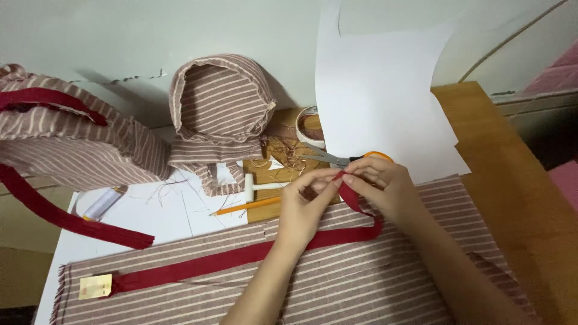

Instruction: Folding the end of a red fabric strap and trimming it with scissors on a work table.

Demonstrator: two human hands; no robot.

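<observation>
Fingers of both my hands pinch red tape end; left hand nearer, right hand beyond; tape runs left across striped fabric.

— What carries it all?
— A wooden table, right of frame.
— And lying on it?
— Striped fabric low centre, white paper above, a pencil mid-frame.

The fabric panel is dusty pink-brown with thin white stripes, and so are the sewn bag pieces. The zipper tape is deep red. The scissors have orange handles, the pencil is orange, the paper sheets white, and the tabletop warm brown wood.
</observation>
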